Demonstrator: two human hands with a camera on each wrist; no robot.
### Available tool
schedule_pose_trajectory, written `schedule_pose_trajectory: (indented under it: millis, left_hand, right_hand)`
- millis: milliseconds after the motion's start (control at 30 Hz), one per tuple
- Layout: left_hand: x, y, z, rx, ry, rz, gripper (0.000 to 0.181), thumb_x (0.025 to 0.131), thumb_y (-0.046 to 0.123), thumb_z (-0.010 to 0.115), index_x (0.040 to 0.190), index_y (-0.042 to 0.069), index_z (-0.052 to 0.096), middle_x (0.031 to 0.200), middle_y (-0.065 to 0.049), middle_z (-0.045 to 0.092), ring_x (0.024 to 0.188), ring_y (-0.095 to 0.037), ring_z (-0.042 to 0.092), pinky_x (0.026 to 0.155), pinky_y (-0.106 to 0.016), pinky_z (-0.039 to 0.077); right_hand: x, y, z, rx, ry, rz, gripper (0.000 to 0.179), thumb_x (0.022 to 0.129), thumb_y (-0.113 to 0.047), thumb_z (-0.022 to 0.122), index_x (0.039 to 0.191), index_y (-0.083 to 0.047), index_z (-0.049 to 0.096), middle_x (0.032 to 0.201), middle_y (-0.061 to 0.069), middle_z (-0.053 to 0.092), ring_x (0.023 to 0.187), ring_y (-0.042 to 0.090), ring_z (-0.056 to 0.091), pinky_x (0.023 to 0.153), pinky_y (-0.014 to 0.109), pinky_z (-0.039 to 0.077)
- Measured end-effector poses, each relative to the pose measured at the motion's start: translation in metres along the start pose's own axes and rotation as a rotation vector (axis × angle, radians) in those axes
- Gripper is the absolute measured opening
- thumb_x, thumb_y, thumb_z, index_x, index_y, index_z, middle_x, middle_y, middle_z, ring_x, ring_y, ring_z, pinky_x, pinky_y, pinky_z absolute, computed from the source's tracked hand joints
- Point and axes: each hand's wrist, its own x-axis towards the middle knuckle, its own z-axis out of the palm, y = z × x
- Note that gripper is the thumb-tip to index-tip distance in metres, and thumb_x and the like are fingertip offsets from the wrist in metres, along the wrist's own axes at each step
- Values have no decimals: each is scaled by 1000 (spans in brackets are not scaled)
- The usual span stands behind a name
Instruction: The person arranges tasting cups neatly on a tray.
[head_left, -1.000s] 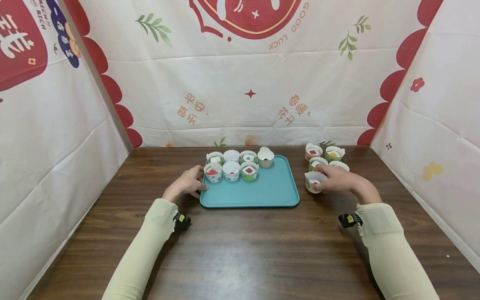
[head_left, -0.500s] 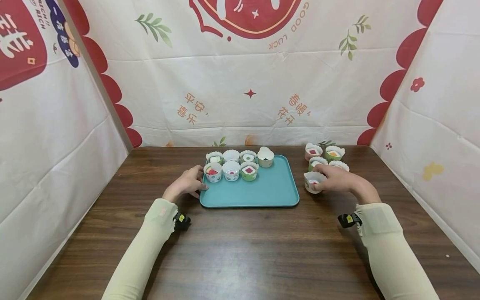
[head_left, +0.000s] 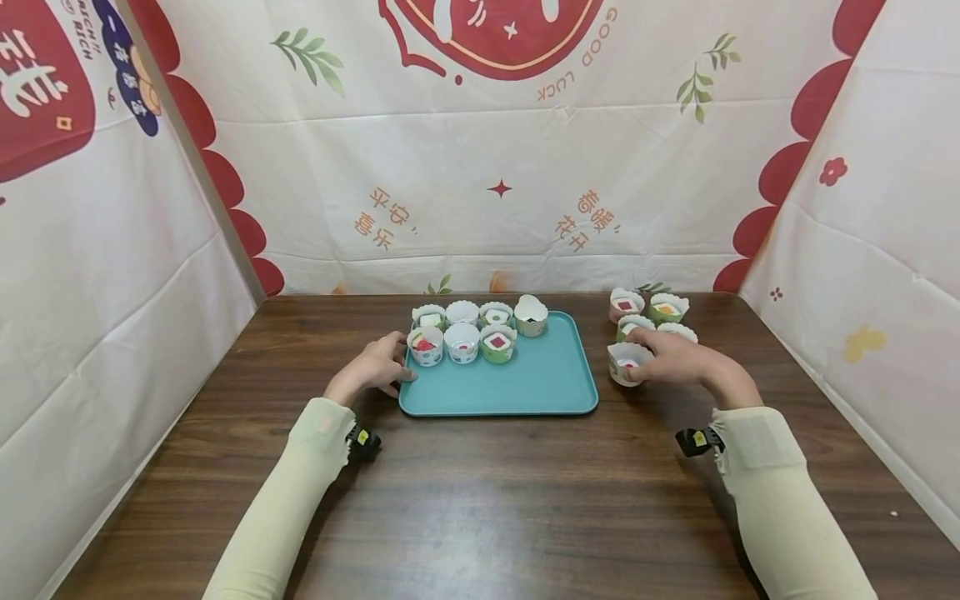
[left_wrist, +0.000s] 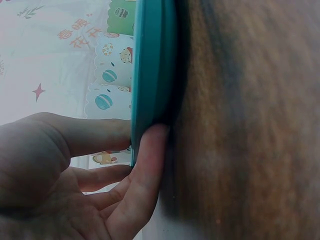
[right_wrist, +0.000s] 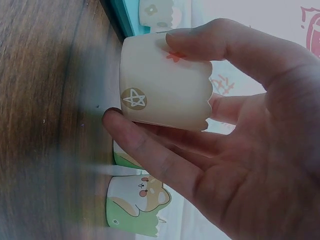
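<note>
In the head view, my left hand (head_left: 377, 365) grips the left edge of a teal tray (head_left: 517, 390). The left wrist view has the thumb and fingers pinching the tray's rim (left_wrist: 145, 65), one fingertip tucked at its underside. My right hand (head_left: 681, 357), beyond the tray's right side, holds a white paper baking cup (head_left: 622, 364) with something small and red inside. Seen from the right wrist, the thumb lies on one side of the cup (right_wrist: 160, 95) and fingers on the other; a star badge is printed on it. Several filled paper cups (head_left: 498, 343) stand in two rows on the tray.
Behind the right hand stand more paper cups, among them a pink one (head_left: 626, 305), a green one with orange filling (head_left: 667, 309) and a white one (head_left: 678, 331). The dark wooden table (head_left: 480, 500) ends at a printed white cloth (head_left: 487, 192) behind.
The paper cup in my right hand has shifted very slightly left. The left hand, tray and other cups stay where they were.
</note>
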Motion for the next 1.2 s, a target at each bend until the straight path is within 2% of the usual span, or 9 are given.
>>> schedule_pose_trajectory:
  millis: [233,467,700,833,1000,1200]
  left_hand:
    - [0,0,0,-1,-1,0,67,94,3,72,151,0,36,125,-28,59,94,-31,68,66,-36,65]
    - [0,0,1,6,-4,-2,67,94,3,72,151,0,36,125,-28,59,95,-31,69,66,-36,65]
    - [1,0,0,4,-2,4,68,94,2,71,151,-1,35,126,-29,60,97,-32,69,66,-36,65]
    - [0,1,0,6,-1,1,67,94,3,71,151,-1,35,126,-28,59,97,-31,69,66,-36,65]
    - [0,1,-1,5,-2,-5,67,94,4,71,151,0,35,128,-28,59,97,-31,69,66,-36,65]
    - [1,0,0,-3,-4,-6,66,94,3,71,150,0,36,127,-28,59,98,-31,69,67,-36,65]
  right_hand:
    - [1,-2,1,-6,14,-12,41,89,-27,77,117,-6,57,103,11,63,91,22,56,73,32,46]
    - [2,-3,4,-38,43,-6,51,88,-33,79,125,-6,55,107,14,65,91,24,57,72,33,46]
    - [9,-10,9,-70,85,1,64,89,-33,77,139,-2,53,125,18,64,103,29,60,85,43,51]
    - [13,-12,13,-68,114,-9,62,89,-29,76,139,0,53,129,21,63,107,31,60,89,49,51]
    - [19,-17,19,-44,154,-28,56,90,-26,76,135,-1,56,125,20,65,104,31,60,88,48,51]
    - [23,-27,24,-37,170,-35,57,90,-29,77,135,0,57,118,19,68,100,30,62,84,46,54]
